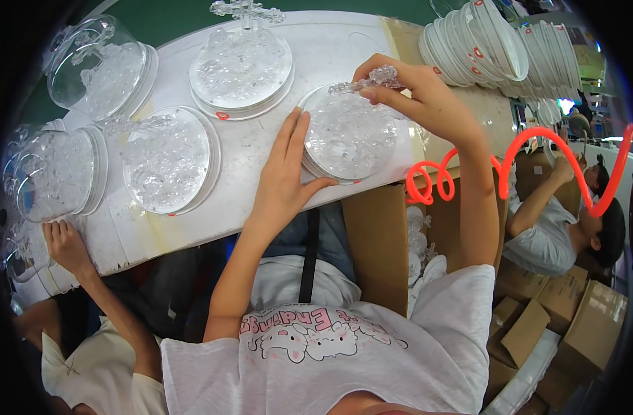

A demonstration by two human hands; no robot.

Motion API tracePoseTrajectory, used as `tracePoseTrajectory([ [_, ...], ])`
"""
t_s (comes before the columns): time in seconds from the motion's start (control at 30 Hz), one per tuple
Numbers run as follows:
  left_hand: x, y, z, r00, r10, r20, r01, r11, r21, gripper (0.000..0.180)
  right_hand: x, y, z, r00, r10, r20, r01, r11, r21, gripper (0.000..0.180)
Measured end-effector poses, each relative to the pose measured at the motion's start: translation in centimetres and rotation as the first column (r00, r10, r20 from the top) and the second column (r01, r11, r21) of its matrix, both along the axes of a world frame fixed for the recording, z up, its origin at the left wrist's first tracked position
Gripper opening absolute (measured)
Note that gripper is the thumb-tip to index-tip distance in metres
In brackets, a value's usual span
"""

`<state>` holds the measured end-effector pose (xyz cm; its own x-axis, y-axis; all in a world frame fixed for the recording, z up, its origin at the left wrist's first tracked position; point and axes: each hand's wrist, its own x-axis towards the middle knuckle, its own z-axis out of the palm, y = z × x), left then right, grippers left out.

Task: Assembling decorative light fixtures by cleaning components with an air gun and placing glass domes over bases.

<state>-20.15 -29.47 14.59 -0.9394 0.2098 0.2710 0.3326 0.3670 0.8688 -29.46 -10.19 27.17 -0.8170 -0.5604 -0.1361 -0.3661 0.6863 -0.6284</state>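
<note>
Before me is a round white disc (350, 149) whose face is covered in clear, bumpy, crystal-like plastic. My left hand (282, 173) rests against its left edge, fingers stretched out and thumb spread along the near rim. Over the disc's far right part, my right hand (417, 93) pinches a clear, knobbly plastic ornament (383, 76) between thumb and fingers. Part of the ornament lies behind the fingers. Whether it touches the disc I cannot tell.
Similar discs stand on the white table (254, 149): one farther off (240, 72), another to the left (166, 162). Stacked white discs (472, 45) lie far right. A coiled red hose (430, 183) hangs beside my right arm above a cardboard box (375, 242). A co-worker's hand (67, 245) is at left.
</note>
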Motion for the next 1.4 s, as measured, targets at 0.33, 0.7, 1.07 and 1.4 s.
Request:
tracePoseTrajectory([
  [0.33, -0.1, 0.2, 0.0, 1.000, -0.011, -0.005, 0.011, 1.000, -0.006, 0.097, 0.4, 0.8, -1.4, 0.999, -0.010, -0.038, 0.006, 0.995, -0.100, 0.018],
  [0.7, 0.3, -0.2, -0.6, 0.995, -0.043, -0.093, 0.036, 0.996, -0.080, 0.094, 2.1, 5.3, -4.0, 0.995, -0.078, 0.065, 0.097, 0.923, -0.373, 0.086],
  [1.07, 6.6, -11.5, 2.8, 0.773, 0.474, -0.421, -0.617, 0.715, -0.328, 0.085, 5.3, 5.5, -6.9, 0.984, -0.054, -0.169, 0.060, 0.998, 0.031, 0.108],
  [1.4, 4.3, -16.0, -0.2, 0.880, 0.475, 0.002, -0.469, 0.871, -0.147, 0.121, 7.7, -0.2, -7.9, 0.958, 0.032, -0.285, 0.002, 0.993, 0.119, 0.110],
])
